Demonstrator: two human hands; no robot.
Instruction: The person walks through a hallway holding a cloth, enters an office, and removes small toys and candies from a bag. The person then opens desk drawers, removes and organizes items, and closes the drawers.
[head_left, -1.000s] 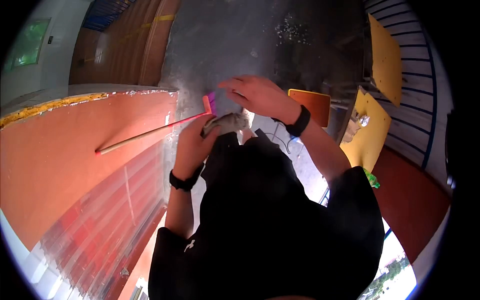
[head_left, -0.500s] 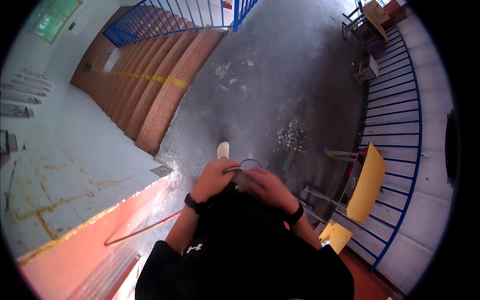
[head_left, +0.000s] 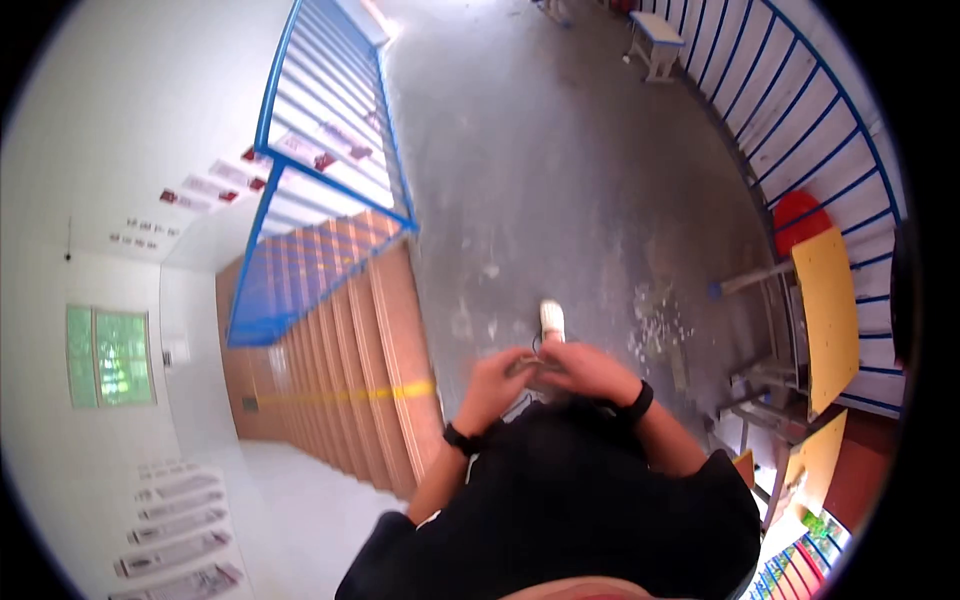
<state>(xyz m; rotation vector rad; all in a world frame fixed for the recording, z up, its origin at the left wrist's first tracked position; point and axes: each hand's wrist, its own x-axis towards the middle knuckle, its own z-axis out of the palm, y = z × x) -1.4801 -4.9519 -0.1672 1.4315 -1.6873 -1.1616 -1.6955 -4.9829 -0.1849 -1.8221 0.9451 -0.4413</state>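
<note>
My left hand (head_left: 495,388) and my right hand (head_left: 592,372) meet in front of my body, with fingers curled. Between them is a small greyish thing (head_left: 537,368), blurred and mostly covered by the fingers, so its kind does not show. A thin dark cord (head_left: 537,344) sticks out beyond the fingertips. Each wrist wears a black band. Just past the hands, one light-coloured clog (head_left: 551,318) stands on the grey floor.
Stairs (head_left: 345,340) with a yellow stripe descend at left, behind a blue railing (head_left: 340,190). Yellow-topped desks (head_left: 832,315), a red round thing (head_left: 800,222) and a small stool (head_left: 657,30) line the barred right side. Pale debris (head_left: 660,325) lies on the floor.
The view has swung and moved along the floor, bringing the stair railing and left wall more into sight. My hands stay together around the small greyish thing, closer to each other than before.
</note>
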